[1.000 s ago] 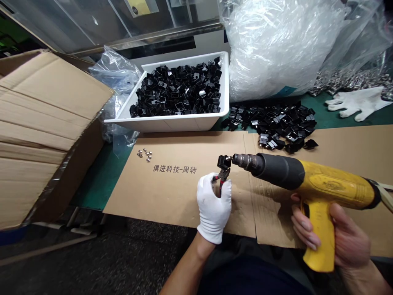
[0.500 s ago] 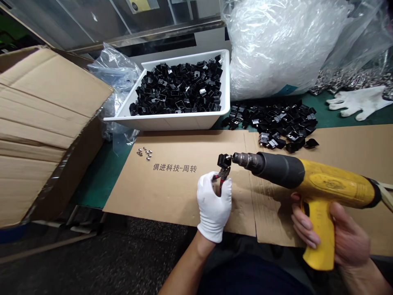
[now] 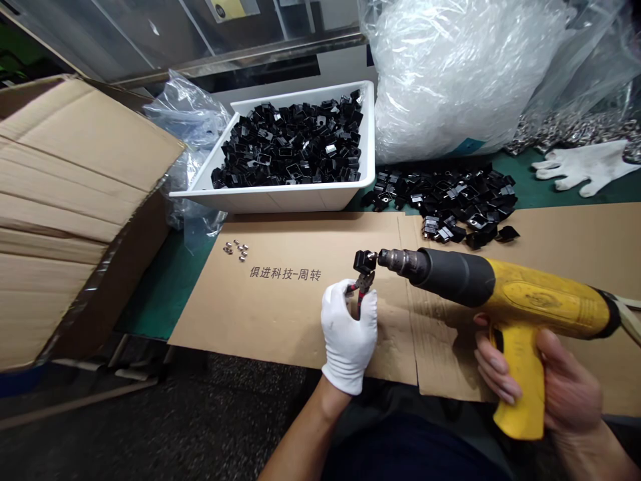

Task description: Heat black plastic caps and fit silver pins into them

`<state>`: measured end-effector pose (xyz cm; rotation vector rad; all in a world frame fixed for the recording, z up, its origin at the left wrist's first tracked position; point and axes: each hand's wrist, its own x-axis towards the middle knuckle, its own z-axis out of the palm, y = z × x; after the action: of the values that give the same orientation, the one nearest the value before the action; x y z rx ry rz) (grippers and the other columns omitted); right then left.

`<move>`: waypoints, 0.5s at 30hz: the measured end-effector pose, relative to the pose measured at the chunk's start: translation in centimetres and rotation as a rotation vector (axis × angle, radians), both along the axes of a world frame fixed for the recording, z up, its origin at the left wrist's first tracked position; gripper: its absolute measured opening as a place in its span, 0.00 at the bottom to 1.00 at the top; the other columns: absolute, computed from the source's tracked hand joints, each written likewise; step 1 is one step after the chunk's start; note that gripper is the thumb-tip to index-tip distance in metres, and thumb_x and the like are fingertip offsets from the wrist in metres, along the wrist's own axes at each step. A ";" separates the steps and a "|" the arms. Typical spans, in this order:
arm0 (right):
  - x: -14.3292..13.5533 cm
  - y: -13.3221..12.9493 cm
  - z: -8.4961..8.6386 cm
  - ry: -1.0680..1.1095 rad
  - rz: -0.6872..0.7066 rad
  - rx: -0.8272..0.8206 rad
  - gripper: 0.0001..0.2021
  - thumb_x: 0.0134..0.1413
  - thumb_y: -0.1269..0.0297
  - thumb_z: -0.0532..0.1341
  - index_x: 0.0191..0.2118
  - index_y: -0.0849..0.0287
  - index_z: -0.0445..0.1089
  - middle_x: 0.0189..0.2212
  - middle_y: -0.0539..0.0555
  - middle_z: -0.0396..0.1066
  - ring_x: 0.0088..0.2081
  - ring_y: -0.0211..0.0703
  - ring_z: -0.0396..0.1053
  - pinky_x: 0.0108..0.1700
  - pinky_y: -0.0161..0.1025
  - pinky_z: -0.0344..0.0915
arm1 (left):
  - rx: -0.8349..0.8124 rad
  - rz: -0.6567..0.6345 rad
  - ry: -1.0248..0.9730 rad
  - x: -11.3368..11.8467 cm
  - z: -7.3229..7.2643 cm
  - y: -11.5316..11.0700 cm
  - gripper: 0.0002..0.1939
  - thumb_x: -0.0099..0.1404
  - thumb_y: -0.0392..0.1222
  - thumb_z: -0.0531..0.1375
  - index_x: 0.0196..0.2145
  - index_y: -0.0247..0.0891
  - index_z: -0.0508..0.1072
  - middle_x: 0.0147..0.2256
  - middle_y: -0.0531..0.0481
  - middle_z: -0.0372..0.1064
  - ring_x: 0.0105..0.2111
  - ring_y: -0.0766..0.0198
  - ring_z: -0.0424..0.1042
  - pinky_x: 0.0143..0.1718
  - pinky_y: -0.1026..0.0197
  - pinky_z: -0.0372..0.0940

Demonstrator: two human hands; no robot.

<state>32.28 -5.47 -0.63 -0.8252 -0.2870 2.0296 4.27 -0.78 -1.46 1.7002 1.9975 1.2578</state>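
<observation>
My left hand, in a white glove, is closed around the handles of small pliers with red and black grips. Their jaws hold a black plastic part above the cardboard. A small silver metal piece sticks out of that part's right side. My bare right hand is wrapped round the handle of a yellow heat gun. The gun's stepped metal nozzle points left, its tip right beside the silver piece; whether they touch I cannot tell.
Behind stands a white tray full of black parts. A pile of black parts lies right of it. Several small metal pieces rest on the cardboard sheet. A carton, a large plastic bag and a white glove surround the area.
Almost nothing differs. The heat gun and the black part in the pliers have shifted very slightly left; both hands keep their grips.
</observation>
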 end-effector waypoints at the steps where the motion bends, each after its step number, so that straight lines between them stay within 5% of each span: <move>1: 0.0 0.0 0.0 0.002 0.001 0.004 0.25 0.61 0.43 0.62 0.55 0.55 0.74 0.29 0.55 0.70 0.22 0.42 0.63 0.24 0.40 0.62 | 0.002 0.000 -0.001 0.0 0.0 0.0 0.14 0.72 0.50 0.60 0.47 0.37 0.71 0.41 0.43 0.70 0.42 0.54 0.72 0.47 0.51 0.69; 8: 0.0 -0.3 -0.4 0.028 -0.015 -0.019 0.24 0.63 0.44 0.60 0.56 0.54 0.73 0.30 0.55 0.69 0.23 0.41 0.63 0.25 0.39 0.64 | 0.010 0.045 -0.039 -0.1 0.5 0.3 0.08 0.71 0.43 0.57 0.45 0.38 0.69 0.38 0.47 0.67 0.35 0.58 0.71 0.40 0.56 0.69; 15: 0.4 -1.1 -2.9 0.112 -0.007 -0.045 0.25 0.66 0.42 0.54 0.56 0.53 0.74 0.30 0.57 0.70 0.23 0.42 0.64 0.26 0.41 0.66 | 0.053 0.102 0.070 -1.1 0.1 0.8 0.09 0.69 0.45 0.64 0.40 0.40 0.68 0.33 0.50 0.67 0.32 0.60 0.71 0.38 0.57 0.69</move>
<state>32.69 -6.57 -3.49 -0.7361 -0.1763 2.0738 3.19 0.07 -1.36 1.7076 2.1347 1.3122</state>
